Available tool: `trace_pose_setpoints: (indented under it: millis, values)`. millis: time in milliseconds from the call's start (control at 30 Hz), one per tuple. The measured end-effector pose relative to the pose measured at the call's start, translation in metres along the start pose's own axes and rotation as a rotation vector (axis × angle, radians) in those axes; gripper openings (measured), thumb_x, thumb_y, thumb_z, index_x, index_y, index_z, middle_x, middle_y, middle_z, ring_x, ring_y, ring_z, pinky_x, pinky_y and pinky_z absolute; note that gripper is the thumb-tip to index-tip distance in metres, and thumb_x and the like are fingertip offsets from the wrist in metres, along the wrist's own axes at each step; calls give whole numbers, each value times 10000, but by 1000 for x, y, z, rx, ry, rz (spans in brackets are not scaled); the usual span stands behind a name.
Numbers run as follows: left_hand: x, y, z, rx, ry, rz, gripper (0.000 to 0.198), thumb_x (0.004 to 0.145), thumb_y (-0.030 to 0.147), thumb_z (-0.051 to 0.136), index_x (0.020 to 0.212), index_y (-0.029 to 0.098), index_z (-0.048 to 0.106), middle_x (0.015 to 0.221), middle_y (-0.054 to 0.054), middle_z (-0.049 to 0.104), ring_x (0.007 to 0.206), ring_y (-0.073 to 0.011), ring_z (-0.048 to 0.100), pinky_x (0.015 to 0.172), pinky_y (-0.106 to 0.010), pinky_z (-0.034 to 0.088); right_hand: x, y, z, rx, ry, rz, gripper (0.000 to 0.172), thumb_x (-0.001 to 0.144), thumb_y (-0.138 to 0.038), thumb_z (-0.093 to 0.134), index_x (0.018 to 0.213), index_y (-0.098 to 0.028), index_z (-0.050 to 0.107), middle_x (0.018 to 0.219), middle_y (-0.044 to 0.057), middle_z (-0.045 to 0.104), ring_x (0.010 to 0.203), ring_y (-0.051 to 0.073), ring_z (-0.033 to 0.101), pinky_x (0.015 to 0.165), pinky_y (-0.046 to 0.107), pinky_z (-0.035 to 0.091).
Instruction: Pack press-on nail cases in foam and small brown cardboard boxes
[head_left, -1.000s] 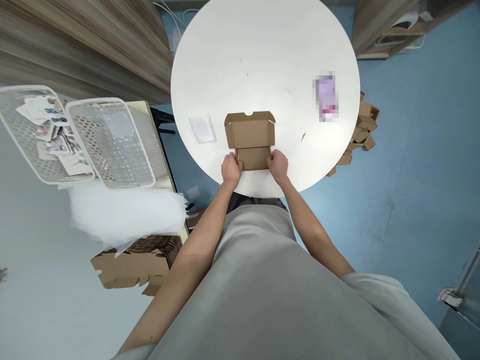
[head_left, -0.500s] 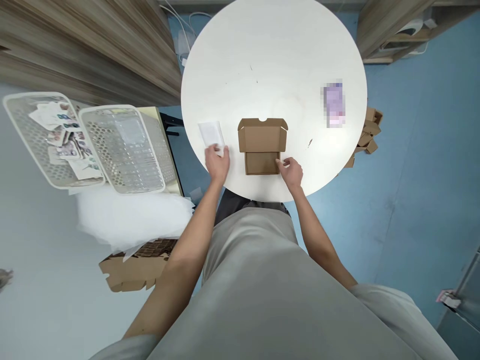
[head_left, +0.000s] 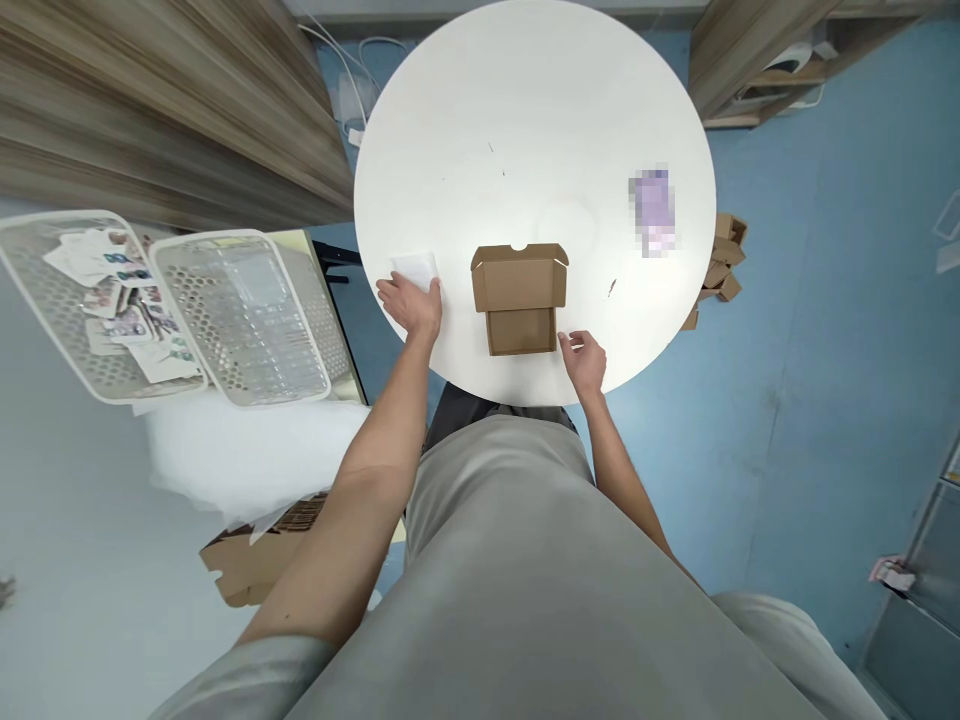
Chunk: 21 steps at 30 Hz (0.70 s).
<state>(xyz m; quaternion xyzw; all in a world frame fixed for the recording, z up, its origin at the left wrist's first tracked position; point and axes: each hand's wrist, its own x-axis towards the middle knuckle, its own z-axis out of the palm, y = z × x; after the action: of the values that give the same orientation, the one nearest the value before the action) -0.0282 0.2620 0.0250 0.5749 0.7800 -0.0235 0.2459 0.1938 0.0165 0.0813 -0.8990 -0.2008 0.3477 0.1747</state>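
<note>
An open cardboard box (head_left: 522, 331) with its lid raised lies near the front edge of the round white table (head_left: 525, 110). Left of the box, my left hand (head_left: 411, 304) lies over the lower part of a flat white packet (head_left: 416, 267), fingers spread and pointing left. Just right of the box's lower part is my right hand (head_left: 583, 360), its thumb and fingers slightly apart, holding nothing. A pixelated purple item (head_left: 654, 208) rests on the right side of the table.
Two white plastic baskets, one with cards (head_left: 97, 395) and one with clear packs (head_left: 326, 385), stand at left. Below them are white sheets (head_left: 247, 450) and stacked flat cardboard (head_left: 255, 565). Small cardboard boxes (head_left: 724, 260) lie beyond the table's right edge.
My left hand has spread its fingers and moved over the white packet. My right hand has come slightly away from the box's right side. The whole view has shifted a little.
</note>
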Motion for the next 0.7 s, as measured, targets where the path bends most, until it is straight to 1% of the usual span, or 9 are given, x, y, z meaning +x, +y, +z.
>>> trace_pose_setpoints:
  millis: [100,200,267,367,467,533,633,667,700]
  values:
    - [2,1,-4,12,-21,26,721,887,457,858,1451,100,585,1557,-307,507,1518,-486,499,1280,-614,454,-3,-4,-1,5,-13,-20,437,1058,-634,605,1147,-224,728,1150,107,843,965,279,783,870,388,555]
    - [10,0,-8,-13,-43,33,741,757,395,946,1363,94,645,1541,-313,529,1444,-506,569,1226,-626,502,-5,-7,-3,9,-40,-46,417,1069,-625,592,1140,-234,719,1160,107,843,975,278,784,885,390,562]
    - [14,0,-10,-31,-51,38,695,717,344,938,1302,84,667,1511,-333,558,1390,-524,614,1204,-646,509,-6,-9,-5,11,-59,-55,400,1076,-614,590,1140,-238,711,1164,108,842,977,278,786,890,395,565]
    - [11,-2,-11,-70,-39,62,552,756,330,857,1213,76,681,1391,-348,649,1359,-538,640,1206,-661,490,-6,-11,-7,21,-82,-76,376,1086,-594,583,1130,-241,704,1177,108,838,966,273,786,883,400,568]
    - [3,-9,-16,-107,-24,94,358,864,337,723,1148,122,684,1229,-300,743,1328,-510,663,1210,-647,477,-5,-11,-8,28,-96,-115,336,1095,-555,576,1103,-242,700,1167,103,838,940,265,780,879,401,569]
    - [-3,-18,-22,-117,-2,85,254,913,328,646,1102,163,679,1156,-260,770,1281,-476,690,1189,-613,496,-4,-12,-7,43,-113,-149,310,1098,-527,579,1080,-242,700,1148,97,838,917,257,773,878,399,572]
    - [-16,-35,-35,-106,31,33,133,924,305,587,980,207,656,1047,-192,765,1155,-408,725,1107,-525,543,-2,-15,-5,102,-160,-234,292,1095,-502,586,1049,-241,708,1113,93,836,909,252,770,889,397,585]
    - [-24,-40,-39,-113,27,24,111,919,303,574,935,218,643,990,-159,749,1093,-377,729,1061,-488,558,-2,-17,-3,130,-181,-267,291,1094,-499,588,1042,-241,713,1094,91,836,920,254,772,902,399,591]
    - [-34,-45,-44,-136,-6,33,104,915,304,561,898,227,629,930,-123,723,1028,-343,723,1006,-448,569,-2,-20,-1,162,-205,-301,293,1092,-500,592,1038,-242,720,1075,88,835,937,256,775,919,401,596]
